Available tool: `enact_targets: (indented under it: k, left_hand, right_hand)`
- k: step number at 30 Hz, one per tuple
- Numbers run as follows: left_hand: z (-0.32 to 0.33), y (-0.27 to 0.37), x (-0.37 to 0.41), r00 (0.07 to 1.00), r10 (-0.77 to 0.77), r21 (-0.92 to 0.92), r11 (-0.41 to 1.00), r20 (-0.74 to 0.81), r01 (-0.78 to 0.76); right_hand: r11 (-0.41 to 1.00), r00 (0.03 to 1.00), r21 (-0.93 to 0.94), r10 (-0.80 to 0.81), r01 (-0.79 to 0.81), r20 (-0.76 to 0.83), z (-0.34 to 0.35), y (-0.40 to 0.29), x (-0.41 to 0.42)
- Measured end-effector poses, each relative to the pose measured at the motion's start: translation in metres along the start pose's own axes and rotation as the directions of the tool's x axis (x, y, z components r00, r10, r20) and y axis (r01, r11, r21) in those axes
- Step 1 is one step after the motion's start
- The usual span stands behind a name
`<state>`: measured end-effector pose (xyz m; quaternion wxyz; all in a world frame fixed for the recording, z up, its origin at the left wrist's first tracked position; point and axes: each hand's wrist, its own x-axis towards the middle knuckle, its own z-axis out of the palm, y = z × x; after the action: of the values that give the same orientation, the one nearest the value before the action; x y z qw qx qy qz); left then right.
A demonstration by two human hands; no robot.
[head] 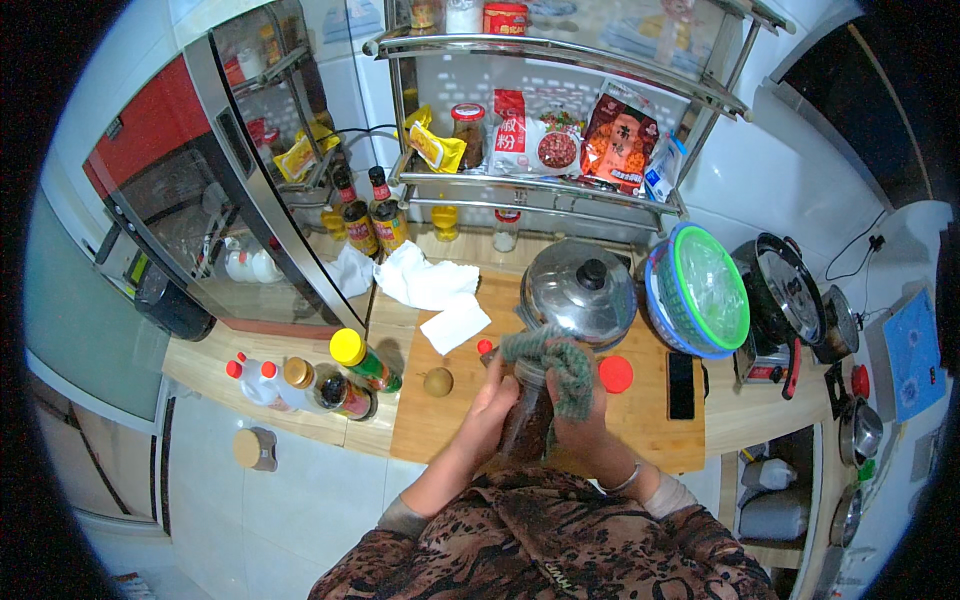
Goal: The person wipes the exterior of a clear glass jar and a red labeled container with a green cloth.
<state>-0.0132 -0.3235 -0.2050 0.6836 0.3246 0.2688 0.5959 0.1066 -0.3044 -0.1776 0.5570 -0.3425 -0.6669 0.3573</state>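
Observation:
Close to my body, a clear jar [527,416] with dark contents is tilted, its mouth end away from me. My left hand [491,401] grips the jar's side. With my right hand [589,420] I hold a grey-green knitted cloth [553,356], which lies over the jar's mouth end and hides part of it. Right of the cloth, a red lid [615,374] rests on the wooden board [645,442]. A small red cap [485,346] and a round brown fruit [438,382] are to the left of my hands.
Beyond my hands stands a lidded steel pot [577,292]. Stacked plastic baskets [705,292], a black phone [681,386] and a frying pan [784,292] are rightward. Bottles and jars, one yellow-capped [367,360], line the left; white paper towels [427,281] lie behind. A metal rack [525,184] overhangs the back.

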Motion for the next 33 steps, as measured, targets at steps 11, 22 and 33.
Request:
enact_targets:
  k: [11, 22, 33]
  left_hand:
    - [0.009, -0.006, 0.005, 0.814, 0.565, 0.334, 0.800, -0.135, -0.500]
    - [-0.013, -0.022, 0.015, 0.749, 0.643, 0.753, 0.411, 0.159, -0.513]
    - [-0.007, -0.023, 0.019, 0.767, 0.632, 0.558, 0.677, -0.108, -0.480]
  right_hand:
    - [0.986, 0.987, -0.055, 0.158, -0.157, 0.018, 0.023, 0.012, -0.027]
    - [0.646, 0.709, 0.311, 0.686, -0.697, 0.163, 0.009, 0.058, -0.019]
    - [0.833, 0.840, -0.214, 0.536, -0.511, 0.082, -0.006, 0.028, -0.001]
